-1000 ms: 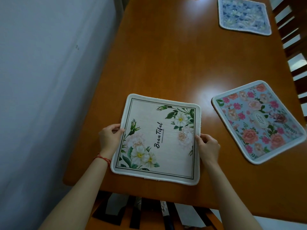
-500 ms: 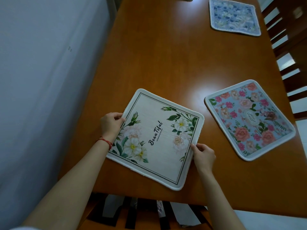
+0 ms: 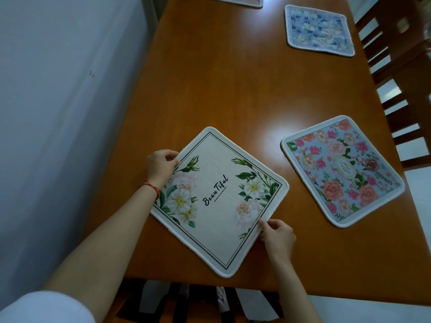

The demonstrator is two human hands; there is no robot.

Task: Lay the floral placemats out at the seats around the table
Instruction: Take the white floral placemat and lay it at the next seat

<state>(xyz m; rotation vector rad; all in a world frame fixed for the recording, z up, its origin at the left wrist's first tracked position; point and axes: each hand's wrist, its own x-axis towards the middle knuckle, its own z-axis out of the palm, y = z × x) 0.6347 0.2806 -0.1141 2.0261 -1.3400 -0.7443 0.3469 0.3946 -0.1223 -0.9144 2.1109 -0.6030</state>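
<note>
From the head view, the cream placemat (image 3: 219, 201) lies flat but turned cornerwise at the near end of the worktop (image 3: 233, 89), the left hand (image 3: 161, 166) pinching its left edge and the right hand (image 3: 276, 236) pinching its right edge. It looks light, thin and limp with a towelling underside that should drag rather than slip, so opposite edges seem the sensible hold. The pink placemat (image 3: 342, 171) and the blue placemat (image 3: 319, 30) already lie along the right side.

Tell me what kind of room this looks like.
Most likely a dining area in a home. A long wooden table stands beside a plain wall, slatted wooden chairs are drawn up along its side, and floral placemats lie at the seats.
</note>
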